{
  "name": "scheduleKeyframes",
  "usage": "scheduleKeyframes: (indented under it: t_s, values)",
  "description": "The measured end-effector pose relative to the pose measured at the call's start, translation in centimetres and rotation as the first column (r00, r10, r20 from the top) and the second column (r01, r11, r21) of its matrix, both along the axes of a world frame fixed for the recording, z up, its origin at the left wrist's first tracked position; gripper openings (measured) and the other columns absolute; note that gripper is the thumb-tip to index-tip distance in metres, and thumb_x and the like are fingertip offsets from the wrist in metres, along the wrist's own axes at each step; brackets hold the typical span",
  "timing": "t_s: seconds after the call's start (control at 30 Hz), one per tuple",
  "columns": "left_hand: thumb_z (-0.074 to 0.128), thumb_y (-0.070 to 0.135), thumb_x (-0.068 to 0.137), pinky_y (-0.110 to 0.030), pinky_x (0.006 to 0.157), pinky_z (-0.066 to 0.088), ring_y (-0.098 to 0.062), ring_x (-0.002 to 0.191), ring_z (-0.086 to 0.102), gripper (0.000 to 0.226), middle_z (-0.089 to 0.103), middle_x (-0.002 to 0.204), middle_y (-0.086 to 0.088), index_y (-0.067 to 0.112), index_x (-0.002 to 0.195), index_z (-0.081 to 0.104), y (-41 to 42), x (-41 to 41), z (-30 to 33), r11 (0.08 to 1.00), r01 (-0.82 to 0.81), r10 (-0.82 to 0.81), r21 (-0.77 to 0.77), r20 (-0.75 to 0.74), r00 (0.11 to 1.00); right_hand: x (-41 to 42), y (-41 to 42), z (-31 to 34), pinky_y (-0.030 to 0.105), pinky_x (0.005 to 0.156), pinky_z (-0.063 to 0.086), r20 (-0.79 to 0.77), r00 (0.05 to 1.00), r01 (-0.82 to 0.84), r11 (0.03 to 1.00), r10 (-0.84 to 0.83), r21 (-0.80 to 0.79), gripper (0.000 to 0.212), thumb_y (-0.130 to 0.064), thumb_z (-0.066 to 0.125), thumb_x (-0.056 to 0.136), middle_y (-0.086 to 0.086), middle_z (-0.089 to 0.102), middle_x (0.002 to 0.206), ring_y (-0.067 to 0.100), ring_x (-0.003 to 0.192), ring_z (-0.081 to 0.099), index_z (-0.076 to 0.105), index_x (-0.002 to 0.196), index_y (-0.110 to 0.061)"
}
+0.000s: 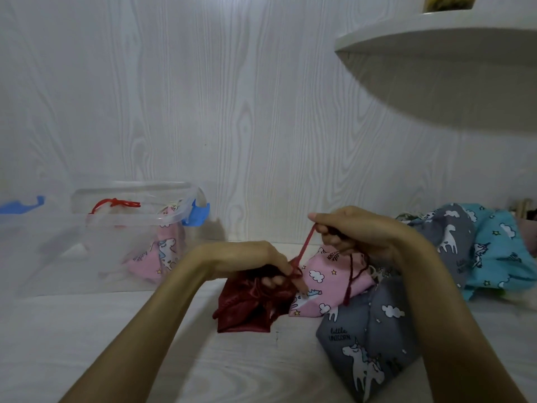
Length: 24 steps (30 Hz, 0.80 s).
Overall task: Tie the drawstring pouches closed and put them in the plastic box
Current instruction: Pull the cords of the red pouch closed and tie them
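The dark red pouch [250, 303] lies on the desk [145, 344], its mouth gathered under the left hand [255, 263], whose fingers clamp the neck. The right hand [351, 231] pinches the red drawstring [305, 245] and holds it taut above. Part of the pouch is hidden by the left hand. One pink pouch [328, 283] and one grey pouch [366, 338] lie beside it. The plastic box [58, 228], cut off at left, holds two pouches, indistinct through its wall.

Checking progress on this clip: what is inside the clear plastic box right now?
Through the plastic box wall, a pink unicorn pouch and a red drawstring atop a pale pouch show. The frosted wall blurs anything else.
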State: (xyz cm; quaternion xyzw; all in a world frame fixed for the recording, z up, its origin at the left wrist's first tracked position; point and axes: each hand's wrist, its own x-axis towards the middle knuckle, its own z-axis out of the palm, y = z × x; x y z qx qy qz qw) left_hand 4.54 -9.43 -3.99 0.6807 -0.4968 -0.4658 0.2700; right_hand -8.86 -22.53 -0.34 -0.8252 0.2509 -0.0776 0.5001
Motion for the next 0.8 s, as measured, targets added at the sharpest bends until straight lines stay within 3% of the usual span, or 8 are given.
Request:
scheduleKeyframes:
  t_s: [0.07, 0.17, 0.23, 0.3, 0.37, 0.47, 0.63, 0.8]
  values:
    - [0.034, 0.016, 0.099, -0.013, 0.045, 0.029, -0.004, 0.037, 0.034, 0.043, 0.039, 0.041, 0.008, -0.016, 0.108, 0.06, -0.6, -1.0, -0.4, 0.999, 0.017, -0.014, 0.038, -0.09, 0.996, 0.5, 0.3, -0.1, 0.016, 0.046, 0.029, 0.067, 0.996, 0.062, 0.998, -0.061, -0.012, 0.035, -0.038, 0.051, 0.094, -0.006, 0.042, 0.05, 0.007, 0.044, 0.03, 0.047, 0.065, -0.019]
    - [0.048, 0.029, 0.097, -0.015, 0.057, 0.033, -0.002, 0.044, 0.039, 0.046, 0.046, 0.044, 0.013, 0.022, 0.06, 0.074, -0.9, -1.3, -1.2, 0.994, 0.102, -0.102, -0.045, -0.008, 0.995, 1.4, 1.0, -0.2, 0.021, 0.064, 0.036, 0.233, 0.967, 0.111, 0.993, -0.099, -0.039, 0.03, -0.04, 0.054, 0.091, -0.009, 0.061, 0.06, 0.007, 0.058, 0.046, 0.061, 0.072, -0.018]
    - [0.05, 0.026, 0.096, -0.013, 0.058, 0.039, 0.0, 0.044, 0.047, 0.05, 0.054, 0.046, 0.012, 0.022, 0.05, 0.067, -0.8, -1.3, -1.3, 0.994, 0.096, -0.099, -0.044, -0.068, 0.993, 1.9, 1.6, -0.4, 0.022, 0.085, 0.033, 0.243, 0.97, 0.002, 0.994, 0.025, -0.109, 0.03, -0.043, 0.053, 0.091, -0.015, 0.068, 0.101, 0.002, 0.094, 0.054, 0.069, 0.101, -0.02]
    - [0.045, 0.021, 0.098, -0.011, 0.059, 0.043, 0.0, 0.048, 0.053, 0.046, 0.064, 0.053, 0.007, 0.018, 0.062, 0.073, -0.9, -1.2, -1.1, 0.995, 0.083, -0.09, -0.048, -0.182, 0.979, 2.0, 1.7, -0.8, 0.021, 0.095, 0.028, 0.149, 0.986, -0.04, 0.969, 0.078, -0.244, 0.039, -0.042, 0.05, 0.092, -0.017, 0.052, 0.123, -0.002, 0.114, 0.042, 0.058, 0.125, -0.022]
    - [0.038, 0.02, 0.1, -0.01, 0.062, 0.043, 0.001, 0.052, 0.054, 0.039, 0.071, 0.067, 0.003, 0.009, 0.087, 0.074, -0.8, -0.6, -0.8, 0.995, 0.025, -0.051, -0.093, -0.292, 0.955, 1.7, 1.1, -0.7, 0.022, 0.088, 0.036, 0.141, 0.99, 0.081, 0.921, -0.029, -0.38, 0.029, -0.035, 0.052, 0.094, -0.011, 0.058, 0.117, 0.004, 0.104, 0.052, 0.061, 0.117, -0.019]
    - [0.036, 0.022, 0.099, -0.009, 0.056, 0.041, 0.0, 0.051, 0.048, 0.04, 0.054, 0.062, 0.01, 0.009, 0.094, 0.074, -0.4, 0.6, -0.2, 0.984, -0.105, 0.037, -0.141, -0.421, 0.906, 0.3, 0.3, 0.0, 0.023, 0.065, 0.044, 0.204, 0.972, 0.188, 0.906, -0.117, -0.379, 0.008, -0.022, 0.062, 0.088, -0.004, 0.064, 0.089, 0.007, 0.068, 0.059, 0.062, 0.096, -0.019]
    - [0.037, 0.023, 0.098, -0.009, 0.051, 0.041, 0.0, 0.053, 0.048, 0.04, 0.052, 0.063, 0.009, 0.01, 0.093, 0.074, 0.6, 1.3, 0.6, 0.967, -0.19, 0.096, -0.167, -0.453, 0.886, -0.4, 0.9, 0.6, 0.011, 0.063, 0.044, 0.066, 0.972, -0.161, 0.842, 0.227, -0.514, 0.025, -0.013, 0.069, 0.083, -0.004, 0.065, 0.094, 0.006, 0.072, 0.051, 0.07, 0.099, -0.033]
    - [0.039, 0.023, 0.097, -0.01, 0.053, 0.043, 0.0, 0.053, 0.05, 0.036, 0.054, 0.061, 0.008, 0.007, 0.094, 0.071, 1.2, 1.5, 0.9, 0.978, -0.157, 0.091, -0.134, -0.405, 0.91, 0.7, 1.6, -0.4, 0.015, 0.061, 0.039, 0.077, 0.965, -0.181, 0.846, 0.252, -0.502, 0.017, -0.018, 0.067, 0.085, -0.009, 0.071, 0.08, 0.009, 0.068, 0.049, 0.075, 0.095, -0.029]
